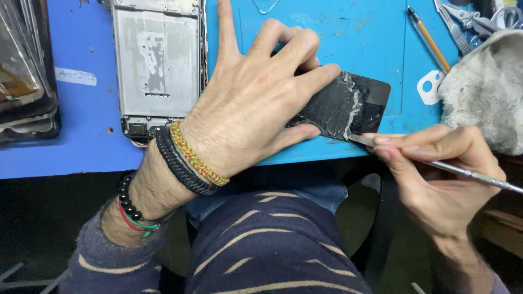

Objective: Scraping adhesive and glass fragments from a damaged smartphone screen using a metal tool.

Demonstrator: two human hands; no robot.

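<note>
The left hand (pixel 256 103) presses flat on the cracked black panel (pixel 348 106) at the blue mat's (pixel 359 32) near edge — steadying it — while the right hand (pixel 441 163) pinches a metal tool (pixel 463 173), tip under the panel's corner.

Left hand (pixel 256 103) lies flat, fingers spread, pressing down on a dark cracked panel (pixel 348 106) that rests on the blue mat (pixel 354 32) at the near edge of the counter (pixel 81 141). Right hand (pixel 436 163) pinches a thin metal tool (pixel 474 175) between thumb and forefingers; the tool's flat tip touches the panel's near edge, just beside the left little finger. Beyond the left wrist sits an opened phone frame (pixel 158 65), grey inner plate up. Beyond the right grip lie a pencil (pixel 429 38), tweezers (pixel 463 22) and a small white gasket (pixel 430 87), with a soiled grey cloth (pixel 485 87) close above the knuckles. Stacked dark screens (pixel 24 71) sit well apart, far left.
</note>
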